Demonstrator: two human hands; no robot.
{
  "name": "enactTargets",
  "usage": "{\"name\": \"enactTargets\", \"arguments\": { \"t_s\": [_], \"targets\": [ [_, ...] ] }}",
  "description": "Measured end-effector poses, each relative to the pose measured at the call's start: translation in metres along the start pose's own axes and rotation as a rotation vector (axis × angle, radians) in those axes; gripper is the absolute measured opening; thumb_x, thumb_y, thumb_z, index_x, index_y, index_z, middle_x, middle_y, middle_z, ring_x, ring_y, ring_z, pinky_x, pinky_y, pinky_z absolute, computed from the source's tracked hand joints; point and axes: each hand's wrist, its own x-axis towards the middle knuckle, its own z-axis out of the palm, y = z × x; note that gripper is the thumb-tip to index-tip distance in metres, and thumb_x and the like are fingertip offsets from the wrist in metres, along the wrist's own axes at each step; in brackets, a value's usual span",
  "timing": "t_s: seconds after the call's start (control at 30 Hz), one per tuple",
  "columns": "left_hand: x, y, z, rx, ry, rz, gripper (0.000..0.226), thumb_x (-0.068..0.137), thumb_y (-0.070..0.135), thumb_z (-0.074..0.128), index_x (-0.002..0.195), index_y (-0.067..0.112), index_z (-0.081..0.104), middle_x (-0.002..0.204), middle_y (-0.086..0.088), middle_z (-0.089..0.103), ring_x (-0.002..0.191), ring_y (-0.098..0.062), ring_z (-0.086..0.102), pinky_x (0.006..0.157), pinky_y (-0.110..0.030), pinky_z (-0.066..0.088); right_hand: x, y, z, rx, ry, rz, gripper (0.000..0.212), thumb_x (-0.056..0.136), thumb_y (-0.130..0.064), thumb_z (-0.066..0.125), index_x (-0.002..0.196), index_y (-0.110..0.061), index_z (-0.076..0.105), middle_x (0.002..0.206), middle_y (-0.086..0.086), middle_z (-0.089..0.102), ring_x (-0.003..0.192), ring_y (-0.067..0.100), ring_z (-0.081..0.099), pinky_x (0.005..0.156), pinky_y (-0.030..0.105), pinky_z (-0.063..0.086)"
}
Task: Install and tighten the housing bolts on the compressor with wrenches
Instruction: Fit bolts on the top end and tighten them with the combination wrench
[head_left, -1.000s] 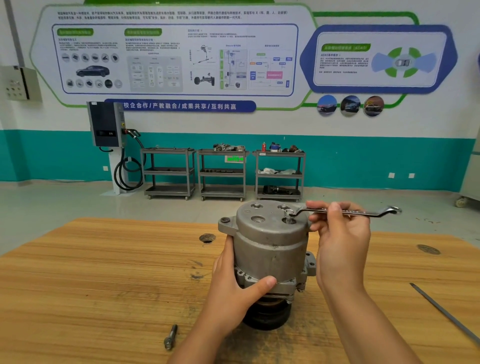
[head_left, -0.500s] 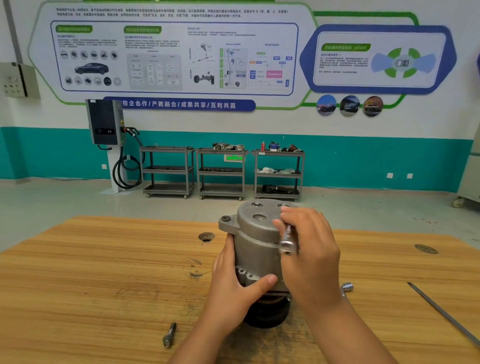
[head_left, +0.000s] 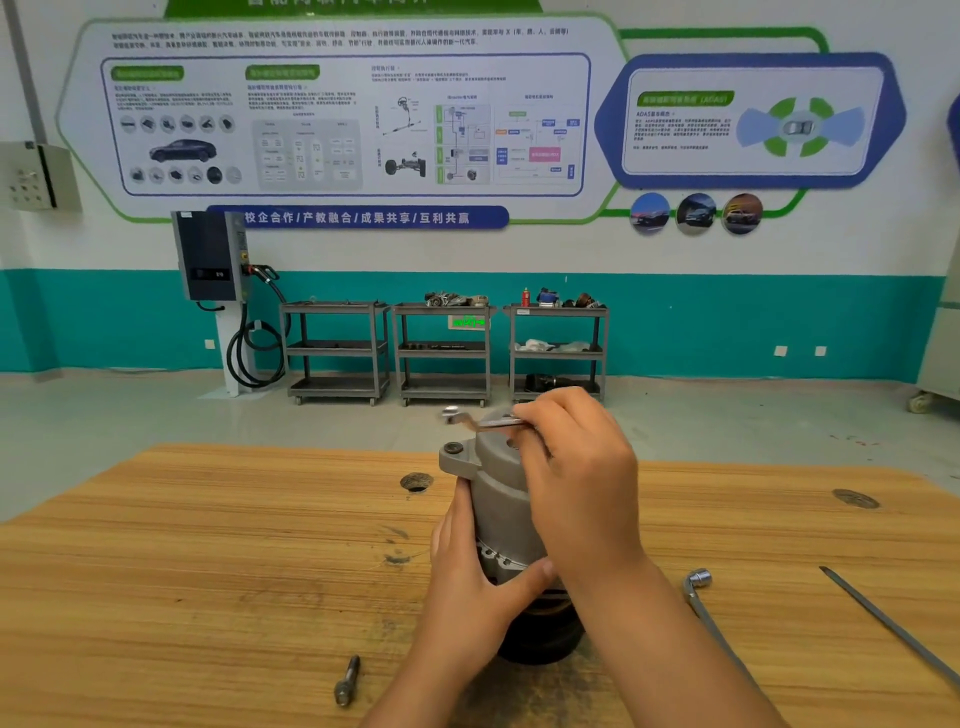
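Wooden counter (head_left: 208, 571) is carrying the compressor (head_left: 498, 496), which is standing upright at centre. Left hand (head_left: 467, 584) is gripping the housing side with the thumb wrapping across the front, same as a second ago. Right hand (head_left: 576, 483) is pinching the wrench (head_left: 485, 422) over the top face. The handle is swinging: pointing right a second ago, toward the person half a second ago, now sticking out left and blurring. That is roughly half a turn clockwise, so a top housing bolt is probably getting tightened, though its head is hiding under the hand. L-shaped socket wrench (head_left: 697, 584) is lying right of the compressor, and a loose bolt (head_left: 347, 686) is lying front-left, likely waiting its turn
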Motion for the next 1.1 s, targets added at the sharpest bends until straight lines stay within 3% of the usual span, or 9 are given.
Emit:
{"name": "enactTargets", "arguments": {
  "t_s": [0.07, 0.13, 0.23, 0.33, 0.47, 0.73, 0.83, 0.9, 1.1],
  "targets": [
    [-0.001, -0.002, -0.001, -0.013, -0.003, -0.013, 0.113, 0.058, 0.074, 0.068, 0.147, 0.053, 0.002, 0.141, 0.034, 0.026, 0.135, 0.002, 0.026, 0.110, -0.036, 0.036, 0.003, 0.003, -0.008, 0.075, 0.091, -0.048, 0.013, 0.085, -0.006, 0.059, 0.085, 0.000, 0.071, 0.081, 0.009, 0.069, 0.077, 0.019, 0.064, 0.074, 0.021, 0.049],
    [-0.001, -0.003, -0.002, -0.020, -0.007, -0.020, 0.113, 0.057, 0.073, 0.070, 0.148, 0.052, 0.004, 0.142, 0.030, 0.029, 0.135, -0.001, 0.026, 0.111, -0.038, 0.035, 0.006, 0.005, -0.017, 0.272, 0.135, 0.056, 0.019, 0.089, -0.014, 0.056, 0.097, -0.003, 0.070, 0.091, 0.003, 0.070, 0.086, 0.012, 0.064, 0.080, 0.017, 0.050],
    [-0.002, -0.002, -0.002, -0.030, -0.009, -0.035, 0.113, 0.056, 0.072, 0.070, 0.147, 0.052, 0.008, 0.140, 0.027, 0.032, 0.134, -0.002, 0.028, 0.111, -0.037, 0.034, 0.015, 0.012, -0.029, 0.681, 0.198, 0.501, 0.009, 0.093, -0.021, 0.054, 0.095, -0.024, 0.061, 0.086, -0.008, 0.072, 0.076, 0.008, 0.065, 0.068, 0.016, 0.051],
    [-0.003, -0.002, -0.002, -0.040, -0.011, -0.043, 0.112, 0.056, 0.071, 0.071, 0.146, 0.054, 0.007, 0.139, 0.027, 0.032, 0.134, -0.002, 0.029, 0.110, -0.034, 0.034, 0.023, 0.033, -0.037, 0.907, 0.212, 0.837, 0.012, 0.098, -0.007, 0.046, 0.090, -0.015, 0.048, 0.075, 0.002, 0.072, 0.060, 0.011, 0.062, 0.055, 0.019, 0.049],
    [-0.003, -0.003, -0.002, -0.039, -0.011, -0.046, 0.111, 0.055, 0.073, 0.070, 0.144, 0.058, 0.005, 0.138, 0.030, 0.029, 0.133, -0.001, 0.027, 0.106, -0.030, 0.032, 0.022, 0.052, -0.037, 0.976, 0.142, 1.045, 0.013, 0.099, -0.004, 0.044, 0.088, -0.012, 0.045, 0.074, 0.008, 0.067, 0.052, 0.009, 0.058, 0.049, 0.018, 0.047],
    [-0.003, -0.001, -0.001, -0.035, -0.018, -0.067, 0.114, 0.054, 0.076, 0.068, 0.146, 0.054, 0.005, 0.138, 0.028, 0.030, 0.134, -0.002, 0.027, 0.111, -0.035, 0.032, 0.021, 0.066, -0.031, 0.862, 0.003, 1.153, 0.013, 0.098, -0.006, 0.046, 0.088, -0.014, 0.046, 0.069, 0.001, 0.070, 0.052, 0.008, 0.049, 0.043, 0.017, 0.038],
    [-0.002, 0.001, -0.001, -0.028, -0.022, -0.082, 0.114, 0.053, 0.076, 0.068, 0.146, 0.055, 0.003, 0.139, 0.024, 0.030, 0.134, -0.003, 0.027, 0.112, -0.038, 0.033, 0.015, 0.067, -0.029, 0.742, 0.004, 1.172, 0.013, 0.097, -0.012, 0.048, 0.087, -0.019, 0.046, 0.078, 0.000, 0.072, 0.065, 0.011, 0.044, 0.054, 0.024, 0.033],
    [-0.002, 0.001, -0.001, -0.020, -0.022, -0.088, 0.115, 0.053, 0.077, 0.067, 0.146, 0.054, 0.004, 0.140, 0.022, 0.030, 0.135, -0.004, 0.026, 0.113, -0.040, 0.033, 0.008, 0.062, -0.027, 0.709, 0.068, 1.188, 0.013, 0.099, -0.017, 0.046, 0.086, -0.022, 0.046, 0.089, 0.008, 0.069, 0.071, 0.013, 0.044, 0.059, 0.027, 0.031],
    [-0.003, 0.001, 0.000, 0.004, -0.008, -0.070, 0.103, 0.053, 0.076, 0.067, 0.128, 0.071, -0.004, 0.130, 0.038, 0.024, 0.133, -0.003, 0.027, 0.111, -0.033, 0.032, -0.012, 0.034, -0.024, 0.792, 0.367, 0.985, 0.019, 0.100, -0.017, 0.030, 0.088, -0.027, 0.041, 0.078, -0.005, 0.071, 0.060, 0.005, 0.048, 0.053, 0.017, 0.035]
  ]
}}
